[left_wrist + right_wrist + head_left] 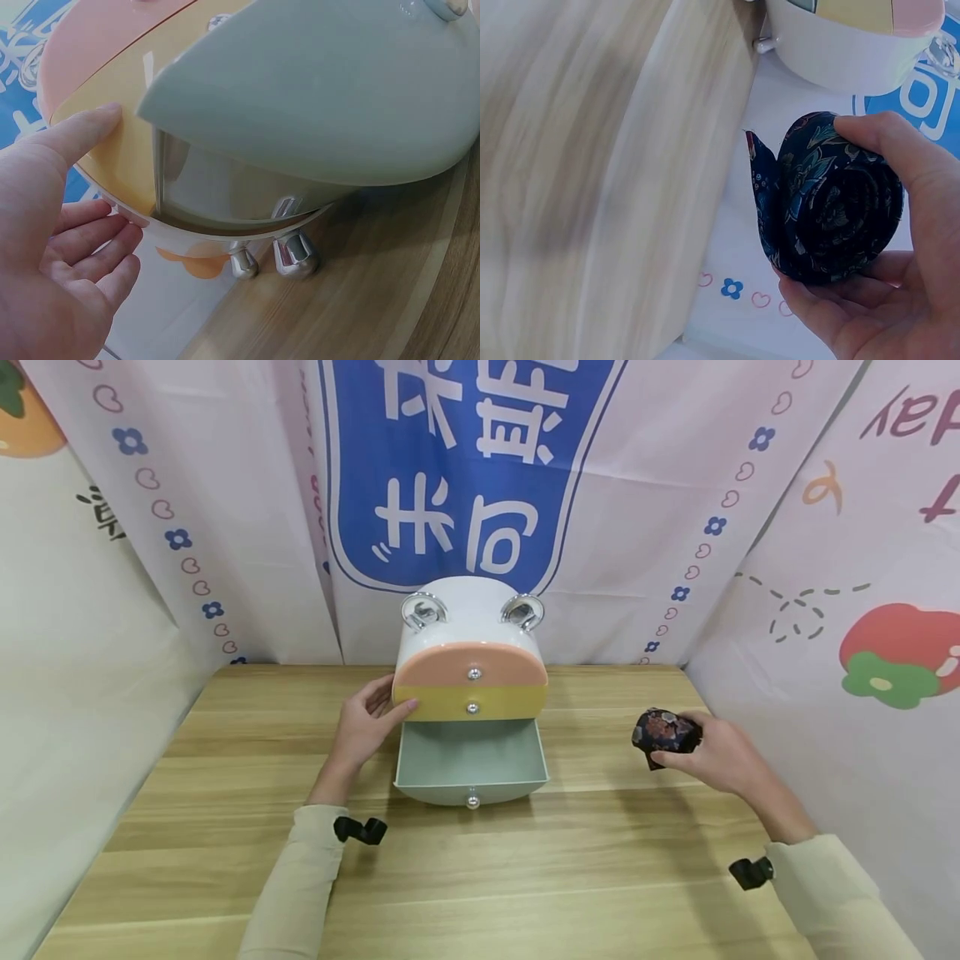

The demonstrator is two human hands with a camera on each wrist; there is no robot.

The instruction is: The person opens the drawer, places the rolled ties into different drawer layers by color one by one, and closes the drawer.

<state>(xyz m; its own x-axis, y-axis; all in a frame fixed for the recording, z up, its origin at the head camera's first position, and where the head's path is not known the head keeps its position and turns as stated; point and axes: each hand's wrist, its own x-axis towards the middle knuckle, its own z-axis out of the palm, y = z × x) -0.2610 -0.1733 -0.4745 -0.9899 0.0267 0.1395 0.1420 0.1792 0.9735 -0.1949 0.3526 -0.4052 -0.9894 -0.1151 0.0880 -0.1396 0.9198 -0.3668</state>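
Observation:
A small white drawer cabinet [472, 618] stands on the table with its pale green bottom drawer [472, 756] pulled out. No contents show inside that drawer. My left hand [365, 727] grips the cabinet's left edge, the thumb on the yellow drawer front [124, 161] and the fingers at the white side wall. Off to the right, my right hand [720, 752] holds a rolled-up dark necktie [840, 202] with a floral pattern, thumb on one side and fingers beneath. One pointed end of the roll sticks out loose. The tie is held above the table, apart from the cabinet.
The pink top drawer [450, 664] is closed, with a round silver knob. Two silver rings [522, 612] stick up from the cabinet's top. The wooden table [480, 885] meets printed cloth walls [615, 552] at the back and sides.

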